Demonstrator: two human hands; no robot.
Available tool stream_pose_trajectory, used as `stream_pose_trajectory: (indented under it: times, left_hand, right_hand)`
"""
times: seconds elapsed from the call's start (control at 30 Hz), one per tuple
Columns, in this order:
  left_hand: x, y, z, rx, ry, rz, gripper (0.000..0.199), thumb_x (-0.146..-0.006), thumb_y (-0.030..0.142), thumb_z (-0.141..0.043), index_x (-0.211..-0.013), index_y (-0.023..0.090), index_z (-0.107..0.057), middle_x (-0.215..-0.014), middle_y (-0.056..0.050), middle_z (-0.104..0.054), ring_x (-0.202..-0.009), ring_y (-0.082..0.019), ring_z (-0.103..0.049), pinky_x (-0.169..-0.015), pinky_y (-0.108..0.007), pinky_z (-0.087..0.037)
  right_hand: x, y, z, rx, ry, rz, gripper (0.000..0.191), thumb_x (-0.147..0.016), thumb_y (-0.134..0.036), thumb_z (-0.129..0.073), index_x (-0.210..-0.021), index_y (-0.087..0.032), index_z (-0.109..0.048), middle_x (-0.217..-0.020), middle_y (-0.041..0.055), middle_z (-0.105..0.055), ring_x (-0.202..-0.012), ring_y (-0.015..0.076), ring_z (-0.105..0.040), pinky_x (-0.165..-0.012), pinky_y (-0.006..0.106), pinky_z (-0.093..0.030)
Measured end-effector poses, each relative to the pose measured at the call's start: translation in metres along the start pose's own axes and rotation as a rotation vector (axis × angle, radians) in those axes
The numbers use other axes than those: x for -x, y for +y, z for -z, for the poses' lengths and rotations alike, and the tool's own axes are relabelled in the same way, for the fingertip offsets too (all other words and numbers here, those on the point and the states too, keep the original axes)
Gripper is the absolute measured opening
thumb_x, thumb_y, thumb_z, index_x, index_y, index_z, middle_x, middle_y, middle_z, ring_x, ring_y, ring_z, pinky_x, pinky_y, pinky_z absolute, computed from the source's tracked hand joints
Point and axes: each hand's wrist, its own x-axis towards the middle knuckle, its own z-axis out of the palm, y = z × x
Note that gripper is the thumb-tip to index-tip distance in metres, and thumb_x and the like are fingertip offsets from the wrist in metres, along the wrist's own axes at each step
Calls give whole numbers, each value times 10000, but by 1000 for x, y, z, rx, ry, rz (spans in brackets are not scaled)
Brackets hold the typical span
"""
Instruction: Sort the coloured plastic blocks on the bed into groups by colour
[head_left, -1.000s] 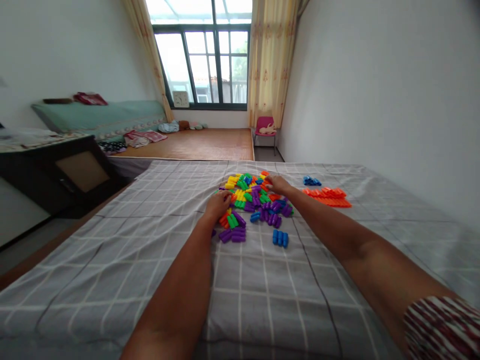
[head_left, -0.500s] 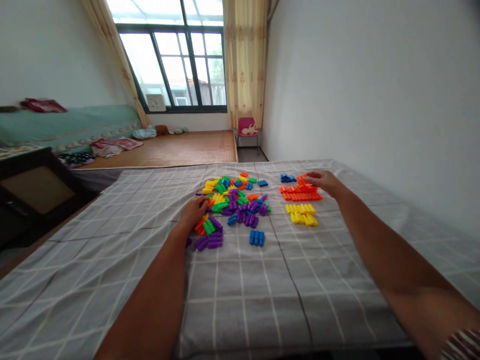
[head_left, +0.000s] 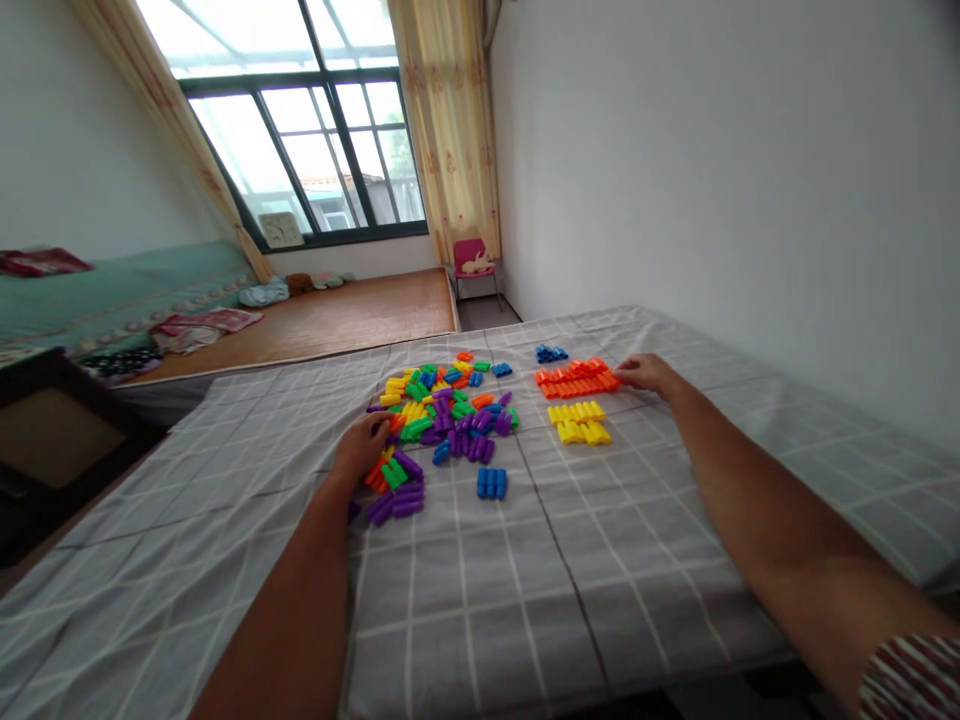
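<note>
A loose pile of purple, green, yellow, orange and blue plastic pieces [head_left: 442,415] lies on the checked grey cloth. At the pile's left edge is my left hand [head_left: 365,440], its fingers closed on an orange piece [head_left: 396,422]. My right hand [head_left: 643,373] touches the right end of the orange group [head_left: 577,380] with fingers pinched together; the fingertips are too small to read fully. In front of that group sits a yellow group [head_left: 580,423], and behind it a small blue group [head_left: 551,354]. Three joined blue pieces [head_left: 492,484] lie nearer, by themselves.
The grey checked cloth [head_left: 525,600] covers the surface under everything. A white wall [head_left: 712,180] runs along the right. Beyond are a brown bed mat [head_left: 360,315], a pink chair [head_left: 469,252] and a window; a dark cabinet [head_left: 60,430] stands at left.
The view has turned and tilted slightly. My right hand has come down from above the orange group to its right end. My left hand stays at the pile's left edge.
</note>
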Motion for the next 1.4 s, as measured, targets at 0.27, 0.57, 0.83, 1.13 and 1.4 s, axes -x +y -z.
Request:
stream_pose_trajectory:
  times: [0.27,0.57,0.83,1.13,1.4]
  left_hand:
    - [0,-2,0,82,7,1,383,-837,401,-452,-1004,180,-716,-1044,-78,-715,-951,-227,-646,-863,-317,-495]
    - [4,1,0,561,-40,63,559,-754,576,-561,-1029,113,-709,-961,-80,-719,-864,-215,-642,-781,-314,-509]
    - [4,11,3,423,-117,-48,413,-796,402,-529,-1052,135,-715,-956,-71,-725,-837,-190,-649,-770,-297,-514]
    - [7,6,2,193,-123,-58,336,-811,299,-497,-1010,166,-733,-899,-47,-740,-818,-185,-652,-770,-276,-505]
    - [6,2,-2,179,-112,-76,328,-822,251,-489,-1035,180,-728,-944,-40,-743,-874,-184,-655,-830,-276,-498]
  right_hand:
    - [-2,-1,-10,28,82,31,297,-778,-395,-624,-856,-114,-678,-778,81,-721,-608,149,-649,-539,229,-475]
    - [12,-25,-15,186,416,224,277,-859,-384,-506,-952,-169,-655,-901,73,-726,-618,153,-658,-703,284,-477]
    - [40,-71,-34,218,431,444,304,-889,-396,-453,-994,-195,-655,-922,86,-716,-703,186,-639,-686,295,-479]
    - [94,-170,-115,260,-304,889,333,-827,-399,-562,-1091,-236,-685,-925,66,-727,-816,227,-660,-771,367,-514]
    - [101,-201,-154,315,-505,993,301,-812,-342,-623,-1075,-219,-698,-945,57,-727,-821,197,-652,-781,314,-480]
